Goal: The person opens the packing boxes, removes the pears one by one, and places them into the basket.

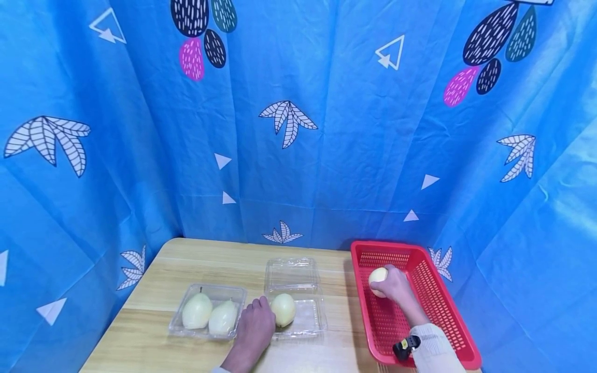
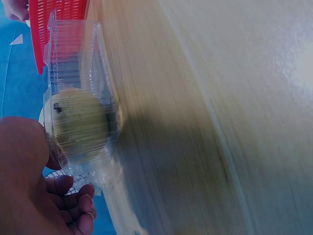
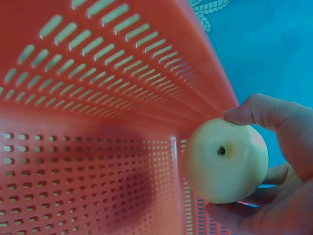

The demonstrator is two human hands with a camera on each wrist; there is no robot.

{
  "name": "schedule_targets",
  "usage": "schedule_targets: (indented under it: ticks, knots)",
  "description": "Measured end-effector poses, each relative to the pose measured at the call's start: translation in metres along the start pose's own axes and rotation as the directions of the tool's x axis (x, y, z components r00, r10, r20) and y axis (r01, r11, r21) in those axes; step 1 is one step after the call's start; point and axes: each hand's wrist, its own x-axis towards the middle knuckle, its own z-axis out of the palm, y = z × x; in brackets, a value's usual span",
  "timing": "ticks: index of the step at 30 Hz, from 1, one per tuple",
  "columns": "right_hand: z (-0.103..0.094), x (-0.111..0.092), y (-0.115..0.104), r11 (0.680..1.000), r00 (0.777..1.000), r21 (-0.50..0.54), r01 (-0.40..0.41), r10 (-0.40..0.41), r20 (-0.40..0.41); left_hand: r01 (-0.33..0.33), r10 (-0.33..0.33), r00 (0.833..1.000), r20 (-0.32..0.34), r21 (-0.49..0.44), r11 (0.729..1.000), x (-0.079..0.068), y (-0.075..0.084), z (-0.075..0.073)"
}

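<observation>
Your right sleeve (image 1: 436,348) crosses the near rim of the red basket (image 1: 438,305), and your right hand (image 1: 397,286) grasps a pear (image 1: 375,280) over its far left. The basket's left wall (image 1: 367,311) stands between your hands. Your left hand (image 1: 255,324) touches an open clear box (image 1: 308,315) holding another pear (image 1: 283,310); I cannot tell whether it pinches the edge. Just left, a second box (image 1: 236,297) holds two pears (image 1: 196,311).

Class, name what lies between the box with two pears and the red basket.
In the head view, left to right: the left hand, an open clear box with one pear, then bare tabletop.
</observation>
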Motion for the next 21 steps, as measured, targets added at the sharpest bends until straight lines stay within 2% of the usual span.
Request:
schedule_targets:
  ticks: [5,10,16,21]
  knots:
    - [0.004,0.011,0.002,0.999,0.999,0.004,-0.04,0.04,0.025,-0.009,0.009,1.0,0.008,0.013,1.0,0.0,0.0,-0.001]
    - [0.013,0.023,0.007,0.998,0.997,0.008,-0.064,0.064,0.045,-0.023,0.024,1.0,-0.016,0.03,0.999,0.0,0.0,0.0]
    - [0.022,0.033,0.014,0.998,0.997,-0.014,-0.059,0.059,0.04,-0.033,0.034,0.999,-0.028,0.028,0.999,0.0,0.0,0.001]
    - [0.027,0.038,0.017,0.998,0.997,0.014,-0.059,0.058,0.049,-0.042,0.043,0.999,-0.027,0.042,0.998,0.0,-0.001,0.001]
